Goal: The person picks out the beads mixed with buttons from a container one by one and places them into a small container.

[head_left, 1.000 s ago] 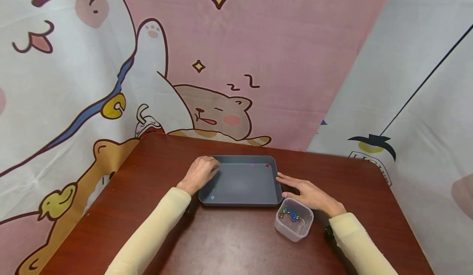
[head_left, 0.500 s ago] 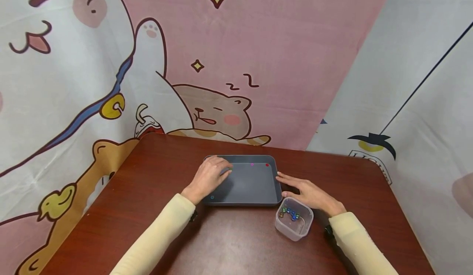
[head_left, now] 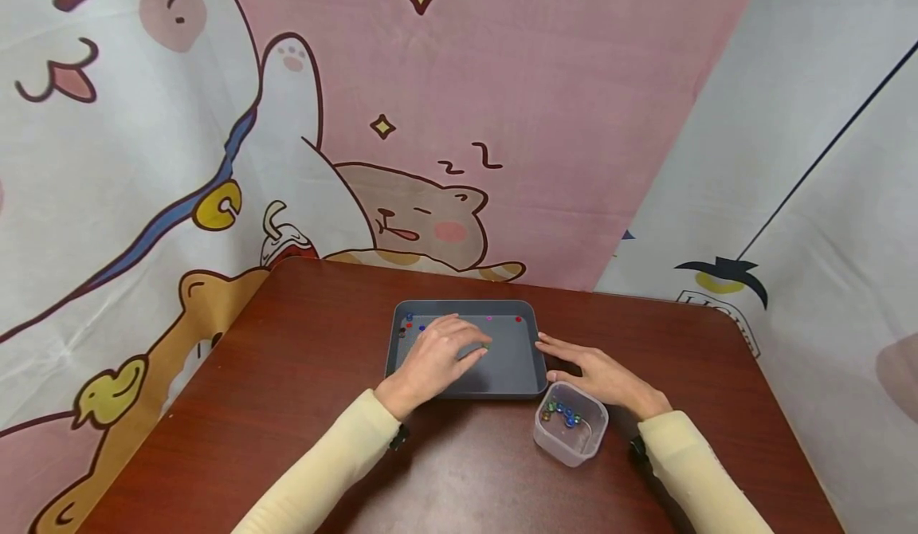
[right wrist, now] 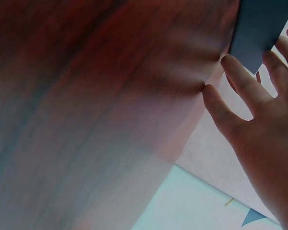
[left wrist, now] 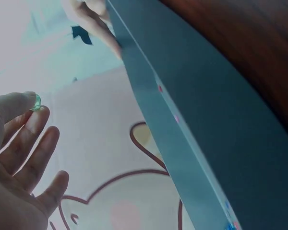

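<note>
My left hand (head_left: 436, 359) is over the middle of the grey tray (head_left: 505, 371), pinching a clear green marble (left wrist: 37, 102) between thumb and index finger. Its other fingers are spread, as the left wrist view shows. The hand and forearm hide the tray's front left part. My right hand (head_left: 598, 374) lies beside the tray's right side, fingers extended, with fingertips at the tray wall and on the table. Small blue, red and dark pieces (head_left: 409, 317) sit in the tray's back left corner. Along its back right edge are a pink spot (head_left: 489, 319) and a red spot (head_left: 519, 320).
A clear plastic box (head_left: 570, 453) with several blue, green and amber marbles stands by the tray's front right corner, close to my right hand. The brown table (head_left: 459, 470) reaches back to a printed cartoon curtain (head_left: 559, 119).
My left hand has moved right, from the tray's left edge to over its middle, carrying the green marble. The back left corner pieces have come into view. My right hand has stayed in place.
</note>
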`<state>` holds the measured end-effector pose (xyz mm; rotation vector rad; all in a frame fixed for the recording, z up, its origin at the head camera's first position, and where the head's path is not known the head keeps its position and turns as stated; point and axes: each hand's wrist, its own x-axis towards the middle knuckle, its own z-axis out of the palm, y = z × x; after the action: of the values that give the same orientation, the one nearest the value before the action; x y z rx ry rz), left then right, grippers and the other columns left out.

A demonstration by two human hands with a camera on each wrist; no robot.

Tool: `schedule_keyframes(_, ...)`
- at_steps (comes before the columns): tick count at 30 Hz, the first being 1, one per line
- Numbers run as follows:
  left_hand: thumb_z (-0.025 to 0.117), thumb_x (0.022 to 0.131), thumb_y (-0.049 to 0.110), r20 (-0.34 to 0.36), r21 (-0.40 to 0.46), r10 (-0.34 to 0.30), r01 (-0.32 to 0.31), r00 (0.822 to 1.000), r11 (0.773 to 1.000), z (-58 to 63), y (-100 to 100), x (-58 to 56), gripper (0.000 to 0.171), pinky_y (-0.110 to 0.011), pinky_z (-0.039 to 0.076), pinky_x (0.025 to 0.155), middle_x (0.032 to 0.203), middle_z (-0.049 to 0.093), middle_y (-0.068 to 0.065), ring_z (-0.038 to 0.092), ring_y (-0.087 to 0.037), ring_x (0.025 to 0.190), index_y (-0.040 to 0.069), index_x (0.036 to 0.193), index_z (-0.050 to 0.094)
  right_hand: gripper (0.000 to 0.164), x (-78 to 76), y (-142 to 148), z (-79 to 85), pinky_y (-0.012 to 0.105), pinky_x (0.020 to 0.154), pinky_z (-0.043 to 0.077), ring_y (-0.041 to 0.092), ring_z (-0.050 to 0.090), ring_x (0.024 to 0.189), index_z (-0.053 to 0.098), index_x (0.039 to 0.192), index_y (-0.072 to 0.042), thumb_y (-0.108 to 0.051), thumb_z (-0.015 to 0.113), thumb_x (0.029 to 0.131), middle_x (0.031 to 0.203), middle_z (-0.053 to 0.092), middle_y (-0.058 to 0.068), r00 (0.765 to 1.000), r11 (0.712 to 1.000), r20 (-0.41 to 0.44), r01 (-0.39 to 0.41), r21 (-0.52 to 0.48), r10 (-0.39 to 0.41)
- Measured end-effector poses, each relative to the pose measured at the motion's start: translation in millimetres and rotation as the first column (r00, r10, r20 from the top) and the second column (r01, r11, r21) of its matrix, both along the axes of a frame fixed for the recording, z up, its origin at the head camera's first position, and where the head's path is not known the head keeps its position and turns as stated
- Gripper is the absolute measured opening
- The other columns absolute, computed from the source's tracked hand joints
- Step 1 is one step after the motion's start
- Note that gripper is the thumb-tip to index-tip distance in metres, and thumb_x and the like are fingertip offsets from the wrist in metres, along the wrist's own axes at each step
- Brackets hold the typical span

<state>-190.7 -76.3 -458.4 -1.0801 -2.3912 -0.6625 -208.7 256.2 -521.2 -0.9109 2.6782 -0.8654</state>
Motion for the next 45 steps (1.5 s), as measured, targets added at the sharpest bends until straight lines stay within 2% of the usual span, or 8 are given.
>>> schedule_keyframes(8, 0.082, 0.091, 0.013, 0.056, 0.069, -0.079, 0.075, 0.995, 0.995, 5.8, 20, 14.9, 0.018, -0.040, 0.042, 0.116, 0.106, 0.077, 0.003, 0.071, -0.013, 0.106, 0.014, 0.108, 0.079, 0.065, 0.2, 0, -0.7, 0.063, 0.110, 0.042, 0.033, 0.043, 0.146, 0.046, 0.158, -0.014, -0.040, 0.066, 0.102, 0.166, 0.036, 0.003, 1.000, 1.000, -0.007, -0.008, 0.003, 0.008)
schedule_keyframes(13, 0.081, 0.092, 0.015, 0.089, 0.080, -0.118, 0.111, 0.989, 0.991, 6.5, 31, 22.5, 0.017, -0.037, 0.039, 0.117, 0.107, 0.076, 0.004, 0.070, -0.012, 0.106, 0.015, 0.109, 0.079, 0.064, 0.5, 0, 0.2, 0.064, 0.109, 0.042, 0.035, 0.044, 0.145, 0.046, 0.157, -0.013, -0.040, 0.066, 0.102, 0.165, 0.037, 0.004, 1.000, 1.000, -0.015, -0.015, -0.003, 0.015)
schedule_keyframes(18, 0.079, 0.094, 0.017, 0.089, 0.059, -0.150, 0.145, 0.985, 0.988, 5.8, 42, 28.3, 0.016, -0.034, 0.037, 0.118, 0.107, 0.076, 0.004, 0.069, -0.010, 0.106, 0.015, 0.110, 0.079, 0.064, 0.3, 1, 1.2, 0.063, 0.109, 0.042, 0.035, 0.044, 0.145, 0.046, 0.157, -0.013, -0.038, 0.066, 0.102, 0.165, 0.037, 0.006, 0.999, 1.000, -0.027, -0.028, -0.013, 0.028)
schedule_keyframes(26, 0.080, 0.094, 0.019, 0.048, 0.023, -0.205, 0.204, 0.978, 0.979, 0.7, 60, 37.0, 0.017, -0.032, 0.037, 0.118, 0.107, 0.076, 0.005, 0.069, -0.007, 0.106, 0.016, 0.110, 0.079, 0.067, -0.4, 1, 1.3, 0.062, 0.109, 0.044, 0.032, 0.046, 0.144, 0.047, 0.157, -0.013, -0.049, 0.062, 0.102, 0.165, 0.037, 0.005, 0.999, 0.999, -0.038, -0.034, -0.018, 0.033)
schedule_keyframes(30, 0.080, 0.093, 0.021, 0.043, 0.008, -0.226, 0.226, 0.973, 0.974, -1.6, 67, 40.4, 0.018, -0.032, 0.037, 0.118, 0.109, 0.076, 0.006, 0.068, -0.006, 0.109, 0.017, 0.111, 0.079, 0.067, -0.5, 1, 0.4, 0.059, 0.108, 0.045, 0.031, 0.046, 0.144, 0.047, 0.157, -0.013, -0.048, 0.062, 0.102, 0.165, 0.037, 0.006, 0.998, 0.999, -0.049, -0.043, -0.020, 0.042)
schedule_keyframes(39, 0.080, 0.094, 0.024, 0.061, -0.083, -0.222, 0.227, 0.973, 0.970, -9.9, 80, 45.7, 0.017, -0.028, 0.032, 0.120, 0.112, 0.076, 0.010, 0.065, -0.004, 0.114, 0.021, 0.111, 0.080, 0.066, -0.8, 1, -1.9, 0.057, 0.107, 0.047, 0.030, 0.046, 0.144, 0.048, 0.156, -0.011, -0.046, 0.063, 0.102, 0.165, 0.038, 0.005, 0.997, 0.998, -0.056, -0.050, -0.024, 0.049)
schedule_keyframes(45, 0.079, 0.094, 0.027, 0.031, -0.132, -0.239, 0.240, 0.971, 0.962, -18.4, 88, 47.3, 0.015, -0.027, 0.032, 0.119, 0.108, 0.075, 0.016, 0.065, -0.003, 0.111, 0.023, 0.109, 0.080, 0.064, -0.3, 1, -3.0, 0.058, 0.106, 0.047, 0.031, 0.047, 0.144, 0.049, 0.156, -0.011, -0.044, 0.063, 0.103, 0.164, 0.040, 0.006, 0.997, 0.999, -0.066, -0.042, -0.033, 0.040)
